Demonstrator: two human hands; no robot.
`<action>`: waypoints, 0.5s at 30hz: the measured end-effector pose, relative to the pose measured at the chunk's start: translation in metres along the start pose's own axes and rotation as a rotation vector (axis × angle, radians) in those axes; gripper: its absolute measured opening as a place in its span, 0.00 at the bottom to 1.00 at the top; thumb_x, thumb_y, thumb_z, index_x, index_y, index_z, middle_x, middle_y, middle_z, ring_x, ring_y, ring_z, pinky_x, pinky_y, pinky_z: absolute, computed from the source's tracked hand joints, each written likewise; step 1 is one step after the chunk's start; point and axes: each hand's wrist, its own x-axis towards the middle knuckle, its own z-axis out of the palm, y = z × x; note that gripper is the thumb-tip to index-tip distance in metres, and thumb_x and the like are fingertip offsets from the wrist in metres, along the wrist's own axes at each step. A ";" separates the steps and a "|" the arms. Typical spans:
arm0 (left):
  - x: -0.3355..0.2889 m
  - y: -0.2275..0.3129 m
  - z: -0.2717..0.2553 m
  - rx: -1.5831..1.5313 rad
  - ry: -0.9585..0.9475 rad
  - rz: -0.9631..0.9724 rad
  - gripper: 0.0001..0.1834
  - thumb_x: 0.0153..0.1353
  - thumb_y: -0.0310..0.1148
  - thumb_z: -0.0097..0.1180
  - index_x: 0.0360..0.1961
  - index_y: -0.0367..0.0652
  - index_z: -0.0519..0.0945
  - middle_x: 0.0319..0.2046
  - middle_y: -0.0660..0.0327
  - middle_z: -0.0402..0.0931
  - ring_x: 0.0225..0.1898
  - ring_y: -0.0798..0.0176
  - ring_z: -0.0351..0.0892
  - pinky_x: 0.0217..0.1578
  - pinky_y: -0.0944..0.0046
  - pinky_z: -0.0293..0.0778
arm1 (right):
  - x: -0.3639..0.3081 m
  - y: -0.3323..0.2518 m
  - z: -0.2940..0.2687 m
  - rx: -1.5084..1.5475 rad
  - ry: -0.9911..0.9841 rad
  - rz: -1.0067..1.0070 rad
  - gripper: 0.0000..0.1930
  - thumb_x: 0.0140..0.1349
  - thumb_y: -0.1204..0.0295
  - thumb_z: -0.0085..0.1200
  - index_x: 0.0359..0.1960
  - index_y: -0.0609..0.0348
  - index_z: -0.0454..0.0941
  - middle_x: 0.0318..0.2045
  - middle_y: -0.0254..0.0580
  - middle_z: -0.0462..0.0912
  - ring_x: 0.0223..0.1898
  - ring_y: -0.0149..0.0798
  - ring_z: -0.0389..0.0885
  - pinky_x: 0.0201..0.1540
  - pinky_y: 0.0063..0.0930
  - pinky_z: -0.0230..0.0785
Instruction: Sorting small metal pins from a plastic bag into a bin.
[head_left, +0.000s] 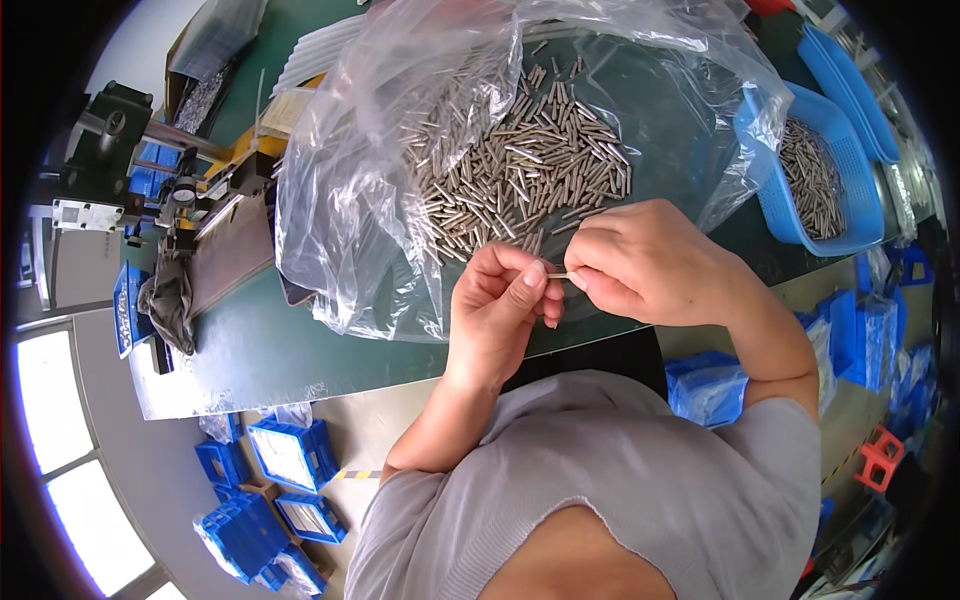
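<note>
My left hand [505, 305] and my right hand [640, 262] meet near the table's front edge. Between their fingertips runs a thin metal pin [559, 275], pinched by both hands from either end. Just beyond them a heap of small metal pins [530, 165] lies on a large clear plastic bag [350, 220] spread over the green table [250, 350]. Some of the heap is seen through the plastic. Both hands are closed; the pin's ends are hidden by the fingers.
At right, a blue basket [860, 215] holds more metal pins, with a blue tray [845, 85] behind it. A black and metal machine [180, 190] stands at left. Blue crates [290, 450] are stacked on the floor; a red stool [880, 458] stands at far right.
</note>
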 end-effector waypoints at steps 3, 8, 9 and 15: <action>0.001 0.001 -0.001 -0.008 -0.029 -0.009 0.05 0.63 0.27 0.50 0.34 0.37 0.70 0.28 0.54 0.77 0.26 0.64 0.77 0.27 0.67 0.75 | 0.005 -0.002 0.004 0.105 0.145 0.023 0.07 0.56 0.71 0.52 0.23 0.59 0.70 0.21 0.42 0.75 0.23 0.46 0.76 0.25 0.36 0.66; 0.003 0.003 -0.004 -0.087 -0.080 -0.015 0.05 0.63 0.28 0.50 0.34 0.36 0.70 0.27 0.53 0.77 0.27 0.62 0.78 0.28 0.63 0.77 | 0.008 -0.005 0.018 0.231 0.131 0.063 0.07 0.55 0.73 0.56 0.25 0.62 0.72 0.20 0.42 0.73 0.22 0.44 0.73 0.25 0.31 0.65; 0.004 0.003 -0.002 -0.102 -0.071 -0.017 0.05 0.63 0.28 0.50 0.33 0.36 0.71 0.27 0.53 0.77 0.27 0.62 0.78 0.29 0.63 0.78 | 0.008 -0.004 0.020 0.269 0.205 0.072 0.06 0.56 0.73 0.55 0.26 0.62 0.72 0.20 0.40 0.73 0.23 0.40 0.74 0.25 0.29 0.65; 0.005 0.000 -0.003 -0.115 -0.061 0.016 0.05 0.63 0.28 0.50 0.33 0.36 0.71 0.27 0.53 0.77 0.27 0.62 0.78 0.29 0.63 0.78 | 0.004 -0.013 0.034 0.738 0.253 0.237 0.03 0.61 0.76 0.52 0.31 0.62 0.72 0.25 0.31 0.74 0.27 0.22 0.74 0.28 0.17 0.66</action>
